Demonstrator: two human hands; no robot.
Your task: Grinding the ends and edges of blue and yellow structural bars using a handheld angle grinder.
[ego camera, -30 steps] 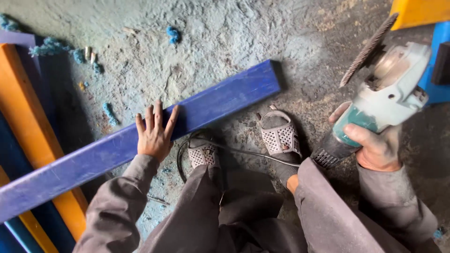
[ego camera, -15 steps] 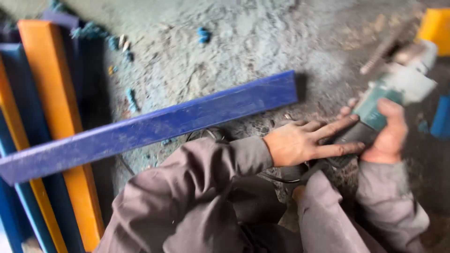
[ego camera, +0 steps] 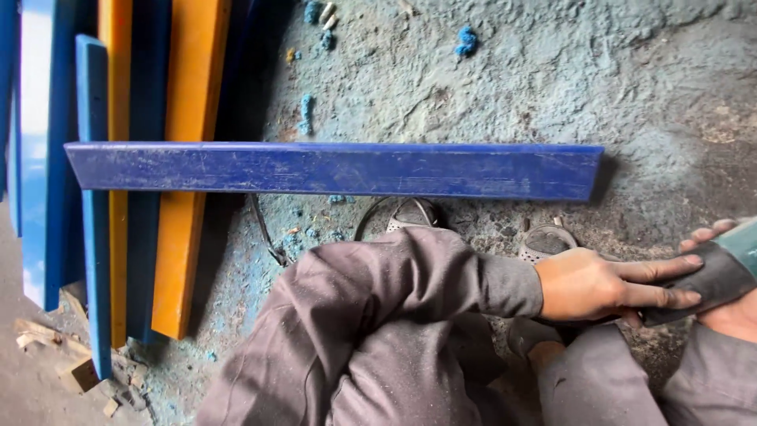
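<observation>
Head view: dusty blue-flecked concrete floor (ego camera: 552, 71)

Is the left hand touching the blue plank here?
Apart. The head view shows the left hand laid on the grinder handle at the right edge, with bare dusty floor between it and the blue plank.

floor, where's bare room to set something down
Free: the dusty floor beyond the blue bar, right of the stacked boards. Crowded: near side of the bar, with sandals, cable, and both hands on the grinder.
</observation>
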